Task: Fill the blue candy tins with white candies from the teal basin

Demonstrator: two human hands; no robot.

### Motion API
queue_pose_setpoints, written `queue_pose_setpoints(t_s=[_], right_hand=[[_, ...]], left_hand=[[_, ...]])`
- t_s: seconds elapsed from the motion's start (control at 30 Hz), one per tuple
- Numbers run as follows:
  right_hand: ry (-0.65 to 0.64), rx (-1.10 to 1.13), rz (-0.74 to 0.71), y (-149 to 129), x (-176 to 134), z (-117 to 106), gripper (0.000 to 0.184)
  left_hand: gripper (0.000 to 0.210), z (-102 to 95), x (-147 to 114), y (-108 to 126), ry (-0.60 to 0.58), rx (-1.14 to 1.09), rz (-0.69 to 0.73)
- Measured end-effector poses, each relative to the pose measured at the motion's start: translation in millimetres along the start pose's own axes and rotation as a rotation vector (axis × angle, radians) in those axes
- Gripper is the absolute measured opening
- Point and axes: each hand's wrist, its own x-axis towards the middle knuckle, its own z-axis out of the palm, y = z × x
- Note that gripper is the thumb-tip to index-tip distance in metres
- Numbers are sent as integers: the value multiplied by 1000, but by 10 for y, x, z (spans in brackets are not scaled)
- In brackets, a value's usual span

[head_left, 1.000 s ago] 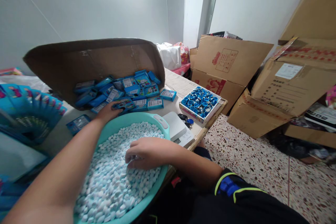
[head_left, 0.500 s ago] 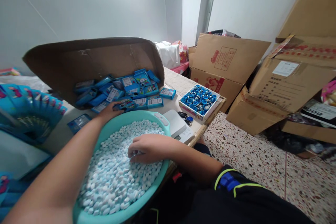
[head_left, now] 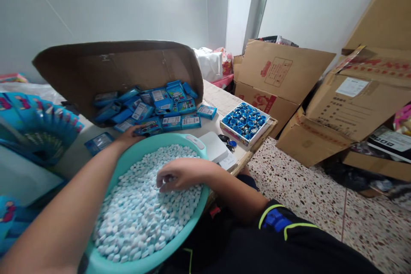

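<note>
Small pale blue and white tablets, like candies, fill a turquoise plastic basin in front of me. My right hand is in the basin, its fingers curled closed over some tablets; part of what it holds is hidden. Past the basin's far rim, my left hand grips the near end of a blue printed packet. More blue packets lie heaped in the mouth of a tipped cardboard box.
A white scale and keys lie right of the basin. Beyond them stands a box of blue caps at the table edge. Fanned blue printed cards are at left. Large cartons stand on the speckled floor.
My right hand has risen slightly within the tablets, with its fingers still curled. My left hand appears a little further left beside the packet. The whole view has shifted slightly.
</note>
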Motion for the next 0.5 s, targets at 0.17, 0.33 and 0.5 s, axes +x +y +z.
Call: queue_pose_setpoints(t_s=[0.17, 0.33, 0.5], right_hand=[[-138, 66, 2, -14, 191, -122, 7], [-177, 41, -17, -21, 364, -134, 7], [-117, -28, -59, 0, 316, -19, 14]], left_hand=[[77, -169, -271, -167, 77, 33, -76], [67, -323, -493, -282, 171, 91, -201], [54, -272, -470, -158, 266, 113, -218]])
